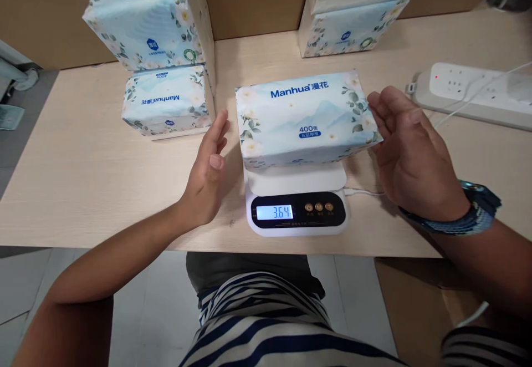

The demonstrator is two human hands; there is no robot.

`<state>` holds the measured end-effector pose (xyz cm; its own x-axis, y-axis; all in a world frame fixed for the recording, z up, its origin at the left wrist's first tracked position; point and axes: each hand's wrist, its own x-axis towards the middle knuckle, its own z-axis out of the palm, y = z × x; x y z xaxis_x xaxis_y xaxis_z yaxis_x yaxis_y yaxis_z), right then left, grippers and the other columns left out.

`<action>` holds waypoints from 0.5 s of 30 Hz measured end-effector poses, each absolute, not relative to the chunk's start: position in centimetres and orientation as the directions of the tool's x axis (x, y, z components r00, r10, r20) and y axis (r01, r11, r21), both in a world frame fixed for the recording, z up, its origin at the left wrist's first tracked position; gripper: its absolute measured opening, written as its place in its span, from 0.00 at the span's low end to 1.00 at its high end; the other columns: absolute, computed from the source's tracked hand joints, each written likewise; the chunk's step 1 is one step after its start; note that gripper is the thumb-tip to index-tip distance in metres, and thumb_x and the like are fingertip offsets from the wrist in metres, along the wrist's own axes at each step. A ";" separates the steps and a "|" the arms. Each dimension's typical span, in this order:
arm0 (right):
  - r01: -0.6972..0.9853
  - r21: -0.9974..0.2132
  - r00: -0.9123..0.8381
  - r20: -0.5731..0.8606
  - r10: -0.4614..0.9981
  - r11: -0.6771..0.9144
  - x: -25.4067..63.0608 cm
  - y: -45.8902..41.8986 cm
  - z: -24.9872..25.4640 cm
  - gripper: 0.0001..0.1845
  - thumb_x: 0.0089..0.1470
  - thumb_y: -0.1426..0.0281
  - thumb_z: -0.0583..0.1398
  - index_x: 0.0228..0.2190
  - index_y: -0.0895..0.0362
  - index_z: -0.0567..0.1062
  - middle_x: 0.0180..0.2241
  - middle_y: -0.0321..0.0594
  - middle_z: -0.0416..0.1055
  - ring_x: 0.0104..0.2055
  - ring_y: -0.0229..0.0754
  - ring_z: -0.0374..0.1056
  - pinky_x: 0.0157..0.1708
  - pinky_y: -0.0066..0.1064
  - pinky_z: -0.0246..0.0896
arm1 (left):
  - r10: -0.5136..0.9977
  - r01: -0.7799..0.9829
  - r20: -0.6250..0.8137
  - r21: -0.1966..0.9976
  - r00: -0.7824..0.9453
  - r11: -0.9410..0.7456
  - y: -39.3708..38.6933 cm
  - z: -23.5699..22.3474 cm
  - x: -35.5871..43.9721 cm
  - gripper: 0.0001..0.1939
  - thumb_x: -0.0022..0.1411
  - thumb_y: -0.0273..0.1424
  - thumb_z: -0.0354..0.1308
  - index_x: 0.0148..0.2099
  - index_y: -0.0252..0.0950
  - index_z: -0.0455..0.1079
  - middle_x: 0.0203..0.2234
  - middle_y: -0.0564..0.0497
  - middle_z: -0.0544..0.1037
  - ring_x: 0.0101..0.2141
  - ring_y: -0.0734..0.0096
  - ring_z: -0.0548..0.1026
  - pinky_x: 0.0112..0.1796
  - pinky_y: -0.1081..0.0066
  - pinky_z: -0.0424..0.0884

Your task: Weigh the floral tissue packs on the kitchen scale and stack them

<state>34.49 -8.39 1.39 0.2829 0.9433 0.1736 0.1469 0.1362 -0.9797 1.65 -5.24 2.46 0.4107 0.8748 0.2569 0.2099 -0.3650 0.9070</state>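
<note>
Blue-and-white boxy flowered tissue pack seems to rest on the white plastic scale. The left hand, unfolded, stands apart; the loosely bent right hand may touch the pack. Hands off likely gives truer numbers.

On my feed I have the bare left hand ahead and left of the navy-and-white striped shirt, fingers extended forward, thumb raised, palm turned inward. Its forearm slants in from the shirt's left. I see the bare right hand ahead and right of the shirt, fingers loosely bent, a blue woven watch band circling the wrist.
</note>
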 end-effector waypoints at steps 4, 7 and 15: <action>0.131 -0.983 0.283 0.163 0.945 0.130 34.5 -8.5 1.3 0.34 0.64 0.37 0.60 0.65 0.37 0.74 0.75 0.38 0.64 0.82 0.50 0.50 0.81 0.59 0.46 | 0.889 0.199 0.258 0.915 0.378 -0.350 -5.1 2.3 1.9 0.40 0.75 0.64 0.35 0.81 0.60 0.46 0.82 0.59 0.49 0.82 0.49 0.43 0.79 0.42 0.47; 0.121 -0.987 0.264 0.134 0.955 0.105 34.5 -8.6 1.1 0.34 0.66 0.39 0.58 0.67 0.36 0.71 0.76 0.38 0.61 0.82 0.49 0.51 0.81 0.58 0.46 | 0.891 0.186 0.258 0.920 0.374 -0.345 -5.0 2.3 1.9 0.39 0.76 0.64 0.36 0.81 0.59 0.47 0.82 0.58 0.49 0.82 0.50 0.44 0.80 0.43 0.47; 0.072 -0.993 0.261 0.111 0.959 0.096 33.2 -8.9 0.9 0.37 0.64 0.39 0.62 0.68 0.38 0.69 0.78 0.36 0.56 0.80 0.47 0.54 0.81 0.53 0.48 | 0.892 0.216 0.251 0.912 0.375 -0.347 -5.1 2.4 1.9 0.40 0.75 0.65 0.35 0.81 0.58 0.48 0.82 0.59 0.49 0.81 0.50 0.44 0.80 0.43 0.46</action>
